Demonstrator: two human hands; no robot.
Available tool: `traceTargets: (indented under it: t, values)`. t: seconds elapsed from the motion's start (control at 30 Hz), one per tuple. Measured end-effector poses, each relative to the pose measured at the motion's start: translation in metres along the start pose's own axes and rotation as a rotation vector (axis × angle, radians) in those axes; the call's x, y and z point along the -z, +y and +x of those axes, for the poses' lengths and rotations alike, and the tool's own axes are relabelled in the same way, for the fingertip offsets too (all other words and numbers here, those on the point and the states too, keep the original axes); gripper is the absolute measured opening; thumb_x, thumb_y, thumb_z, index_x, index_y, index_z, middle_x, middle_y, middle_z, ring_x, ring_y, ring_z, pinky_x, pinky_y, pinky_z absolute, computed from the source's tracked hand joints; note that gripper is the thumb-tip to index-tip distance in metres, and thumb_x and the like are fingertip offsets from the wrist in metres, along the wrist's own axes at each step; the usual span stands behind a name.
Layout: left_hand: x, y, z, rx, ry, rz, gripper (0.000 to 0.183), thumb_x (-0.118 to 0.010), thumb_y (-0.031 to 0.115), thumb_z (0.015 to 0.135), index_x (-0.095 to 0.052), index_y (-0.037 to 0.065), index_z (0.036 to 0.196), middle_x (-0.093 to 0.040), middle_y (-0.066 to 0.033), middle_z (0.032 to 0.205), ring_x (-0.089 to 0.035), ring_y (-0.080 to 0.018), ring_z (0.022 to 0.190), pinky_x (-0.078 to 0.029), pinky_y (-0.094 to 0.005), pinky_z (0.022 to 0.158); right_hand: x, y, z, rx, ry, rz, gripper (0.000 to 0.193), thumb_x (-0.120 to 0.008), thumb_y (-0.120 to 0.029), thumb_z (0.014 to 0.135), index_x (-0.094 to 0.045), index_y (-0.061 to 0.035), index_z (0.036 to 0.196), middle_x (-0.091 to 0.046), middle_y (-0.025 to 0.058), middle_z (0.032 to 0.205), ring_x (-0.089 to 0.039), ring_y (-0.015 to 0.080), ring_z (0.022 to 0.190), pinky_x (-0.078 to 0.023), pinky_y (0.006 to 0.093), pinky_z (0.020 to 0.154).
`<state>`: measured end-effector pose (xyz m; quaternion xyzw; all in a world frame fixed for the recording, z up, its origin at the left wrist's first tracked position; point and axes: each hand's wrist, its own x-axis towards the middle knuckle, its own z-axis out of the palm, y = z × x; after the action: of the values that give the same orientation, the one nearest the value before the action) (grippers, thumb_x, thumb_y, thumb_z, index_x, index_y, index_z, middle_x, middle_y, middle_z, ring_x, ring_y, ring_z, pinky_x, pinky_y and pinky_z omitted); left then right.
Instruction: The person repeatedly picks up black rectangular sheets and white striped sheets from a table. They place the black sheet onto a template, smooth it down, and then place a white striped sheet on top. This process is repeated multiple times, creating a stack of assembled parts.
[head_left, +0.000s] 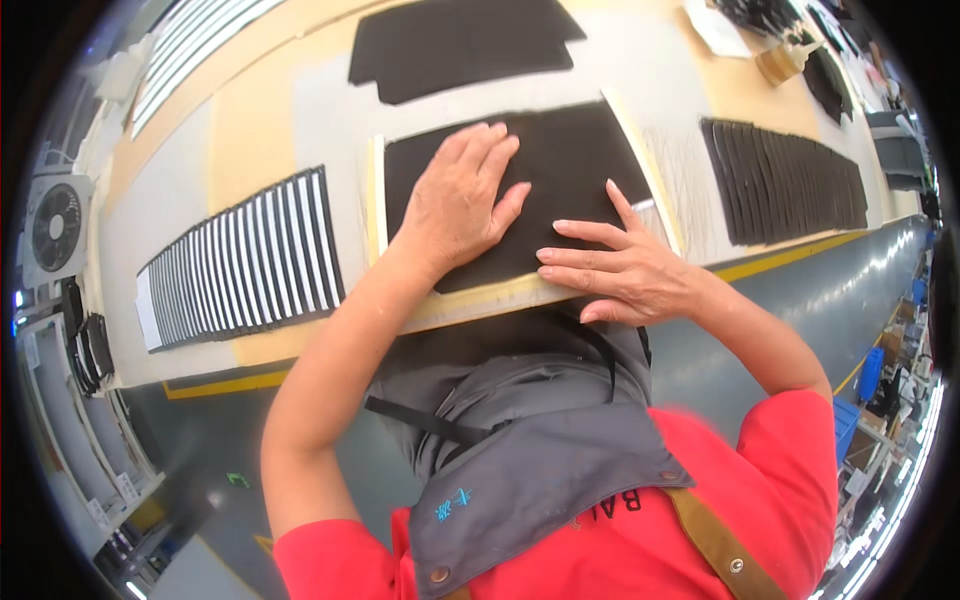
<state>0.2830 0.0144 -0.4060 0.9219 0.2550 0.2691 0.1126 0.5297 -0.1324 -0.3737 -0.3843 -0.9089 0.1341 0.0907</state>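
Observation:
A black fabric panel (560,150) lies flat at the table's near edge, between pale yellowish strips (640,165) along its sides. My left hand (462,195) rests flat on the panel's left part, its fingers stretched out and lying close together. On the panel's lower right, my right hand (625,265) has its fingers spread, with the palm toward the near edge. A small whitish piece shows beside the right index finger; its kind is too small to tell. Neither hand grips anything that I can see. Beyond the panel lies another black cut piece (465,50) with notched corners.
To the left fans a row of overlapping black-and-white striped pieces (245,265). Overlapping black pieces (785,180) lie at right. A squeeze bottle (785,62) with amber contents and a white sheet (715,28) are at the far right. A fan (57,227) stands off the table's left end.

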Motion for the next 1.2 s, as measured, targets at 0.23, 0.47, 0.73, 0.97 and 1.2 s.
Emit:
traceTargets:
  t: [0.23,0.47,0.73,0.97,1.2]
  values:
    - [0.028,0.059,-0.040,-0.016,-0.276,-0.076,0.067,-0.071,0.028,0.097,-0.049,-0.001,0.153,-0.043,-0.0230,0.162,-0.039,-0.0388,0.153,-0.032,-0.0550,0.125,0.009,0.035,0.037,-0.157,0.085,-0.031,0.074,-0.042,-0.064,0.106,-0.042,-0.0177,0.164,-0.042,0.0021,0.169,-0.033,0.0231,0.159,-0.005,0.0652,0.130]
    - [0.022,0.074,-0.058,0.010,-0.431,-0.028,0.090,-0.065,0.058,0.097,-0.038,0.003,0.163,-0.033,-0.0175,0.171,-0.028,-0.0326,0.161,-0.019,-0.0512,0.131,-0.003,0.073,0.076,-0.023,0.047,-0.231,0.073,-0.036,-0.065,0.106,-0.048,-0.0161,0.160,-0.045,0.0002,0.167,-0.031,0.0192,0.160,-0.005,0.0641,0.131]
    - [0.029,0.072,-0.055,-0.011,-0.393,-0.124,0.084,-0.065,0.051,0.099,-0.038,0.004,0.164,-0.031,-0.0193,0.172,-0.027,-0.0352,0.161,-0.021,-0.0513,0.130,-0.003,0.100,0.107,-0.167,0.115,-0.414,0.081,-0.026,-0.072,0.105,-0.036,-0.0214,0.167,-0.038,-0.0019,0.171,-0.020,0.0196,0.163,0.003,0.0589,0.133]
    - [0.035,0.019,-0.029,0.208,-0.135,0.039,0.065,-0.058,0.022,0.104,-0.038,-0.002,0.161,-0.036,-0.0264,0.167,-0.033,-0.0403,0.157,-0.024,-0.0537,0.129,0.007,0.051,0.069,-0.166,0.024,-0.277,0.088,-0.027,-0.077,0.101,-0.031,-0.0205,0.169,-0.032,0.0019,0.174,-0.026,0.0240,0.162,-0.001,0.0646,0.130]
    - [0.017,0.013,-0.037,0.248,-0.131,0.152,0.063,-0.059,0.025,0.104,-0.042,-0.002,0.159,-0.039,-0.0259,0.166,-0.035,-0.0405,0.156,-0.026,-0.0535,0.128,-0.007,0.035,0.063,-0.182,-0.037,-0.210,0.082,-0.034,-0.072,0.103,-0.032,-0.0219,0.168,-0.033,-0.0021,0.174,-0.025,0.0202,0.162,-0.005,0.0628,0.131]
